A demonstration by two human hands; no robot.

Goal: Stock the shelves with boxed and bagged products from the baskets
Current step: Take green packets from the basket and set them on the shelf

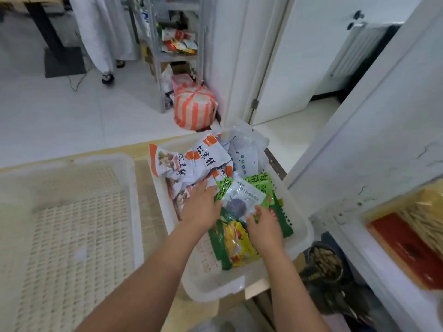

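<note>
left hand [200, 208] fingers [203, 188] straight on white bags [191, 164] | right hand [263, 227] pinching clear packet [238, 196]

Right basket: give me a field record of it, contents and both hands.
basket: white basket, on a wooden table
contents: white-and-orange bags, green bags, yellow-green bag
on top: clear pouch with a dark round item
left hand: fingers straight, resting on the white-and-orange bags
right hand: fingers curled at the clear pouch's near edge; grip unclear
</note>
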